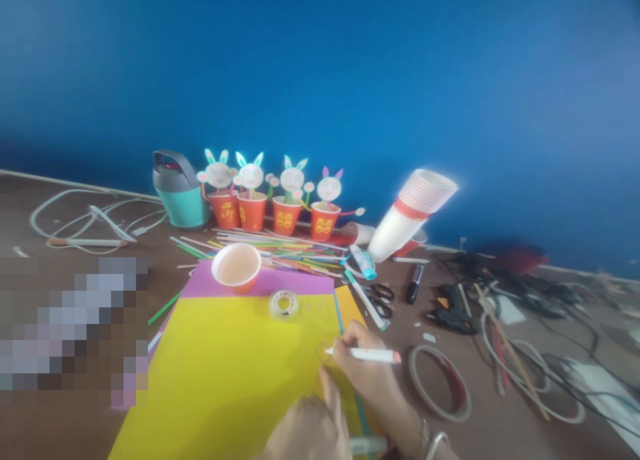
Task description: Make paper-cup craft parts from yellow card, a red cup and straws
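Observation:
My right hand (pixel 363 360) is closed around a white marker (pixel 373 355) with a pinkish end. The marker's tip touches a sheet of yellow paper (pixel 225 360), where a small, faint circle shows. Resting on the same sheet just below the tip, my left hand (pixel 313 423) holds nothing and has a finger stretched toward the drawn circle; its other fingers are partly hidden. A tape roll (pixel 283 305) lies near the sheet's top edge. Behind it, an orange paper cup (pixel 237 268) stands on purple paper (pixel 310 285). Another marker (pixel 370 445) lies beside my left hand.
Several red cups with rabbit figures (pixel 325 213) line the wall, beside a teal container (pixel 180 193). Stacked white cups (pixel 407 213) lean at right. Scissors (pixel 383 300), a glue gun (pixel 453 309), a large tape ring (pixel 440 383) and cables lie on the right; thin sticks (pixel 290 250) lie behind the paper.

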`<control>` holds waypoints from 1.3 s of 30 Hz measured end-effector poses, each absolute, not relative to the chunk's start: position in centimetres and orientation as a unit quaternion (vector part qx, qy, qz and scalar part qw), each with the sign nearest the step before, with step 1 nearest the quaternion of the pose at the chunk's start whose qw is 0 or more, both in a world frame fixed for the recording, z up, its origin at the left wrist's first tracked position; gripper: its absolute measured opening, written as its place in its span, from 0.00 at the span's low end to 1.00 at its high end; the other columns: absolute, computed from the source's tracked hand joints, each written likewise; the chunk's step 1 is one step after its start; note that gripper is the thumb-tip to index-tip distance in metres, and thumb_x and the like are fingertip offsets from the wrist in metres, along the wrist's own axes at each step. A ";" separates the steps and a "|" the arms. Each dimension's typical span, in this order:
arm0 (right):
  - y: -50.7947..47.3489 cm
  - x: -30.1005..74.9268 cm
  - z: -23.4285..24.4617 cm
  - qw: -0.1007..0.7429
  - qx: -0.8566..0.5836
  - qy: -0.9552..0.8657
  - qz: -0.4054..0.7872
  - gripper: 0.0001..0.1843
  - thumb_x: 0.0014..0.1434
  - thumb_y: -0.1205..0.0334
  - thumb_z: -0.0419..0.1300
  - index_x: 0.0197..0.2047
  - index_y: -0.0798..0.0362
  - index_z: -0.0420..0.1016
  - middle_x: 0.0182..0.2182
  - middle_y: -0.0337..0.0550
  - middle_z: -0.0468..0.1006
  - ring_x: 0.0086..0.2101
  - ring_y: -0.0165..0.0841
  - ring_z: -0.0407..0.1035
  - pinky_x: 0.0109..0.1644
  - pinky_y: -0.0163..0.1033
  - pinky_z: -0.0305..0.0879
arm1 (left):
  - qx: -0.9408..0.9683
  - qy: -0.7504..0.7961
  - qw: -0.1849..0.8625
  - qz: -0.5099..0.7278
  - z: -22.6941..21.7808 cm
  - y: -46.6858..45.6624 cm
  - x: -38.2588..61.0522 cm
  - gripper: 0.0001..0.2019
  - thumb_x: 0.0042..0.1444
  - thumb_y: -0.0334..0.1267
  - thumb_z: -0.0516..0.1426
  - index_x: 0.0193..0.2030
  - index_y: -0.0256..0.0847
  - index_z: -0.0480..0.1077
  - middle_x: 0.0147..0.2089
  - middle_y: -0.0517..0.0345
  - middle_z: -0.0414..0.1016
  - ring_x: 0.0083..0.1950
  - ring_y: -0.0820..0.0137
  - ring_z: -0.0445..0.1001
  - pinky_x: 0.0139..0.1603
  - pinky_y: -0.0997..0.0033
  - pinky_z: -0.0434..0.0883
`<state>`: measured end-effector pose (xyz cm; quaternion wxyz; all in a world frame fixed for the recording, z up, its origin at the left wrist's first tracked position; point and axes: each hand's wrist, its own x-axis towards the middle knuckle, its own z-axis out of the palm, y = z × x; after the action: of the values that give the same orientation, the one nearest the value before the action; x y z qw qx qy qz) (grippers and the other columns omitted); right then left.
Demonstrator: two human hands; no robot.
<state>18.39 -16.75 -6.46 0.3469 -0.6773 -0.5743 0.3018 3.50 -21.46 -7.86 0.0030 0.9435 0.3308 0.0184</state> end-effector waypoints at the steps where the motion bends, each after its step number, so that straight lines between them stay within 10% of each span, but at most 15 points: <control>1: -16.8 18.4 -6.5 0.350 -0.676 -0.573 0.304 0.13 0.51 0.63 0.55 0.20 0.49 0.55 0.16 0.29 0.57 0.20 0.26 0.54 0.23 0.31 0.52 | 0.943 0.332 0.004 0.014 -7.8 -21.5 3.5 0.19 0.59 0.25 0.47 0.57 0.25 0.66 0.29 0.45 0.77 0.22 0.70 0.71 0.19 0.76 0.63; 39: -16.9 17.8 -6.0 0.351 -0.678 -0.565 0.313 0.15 0.51 0.57 0.58 0.19 0.49 0.57 0.15 0.30 0.60 0.20 0.27 0.56 0.23 0.32 0.51 | 0.945 0.324 -0.004 0.033 -7.9 -21.4 3.4 0.22 0.59 0.25 0.47 0.61 0.25 0.62 0.33 0.42 0.78 0.21 0.72 0.69 0.18 0.77 0.62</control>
<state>17.79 -16.86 -6.02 0.3513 -0.6783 -0.5645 0.3128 3.42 -21.43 -7.90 -0.0041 0.9454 0.3241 0.0330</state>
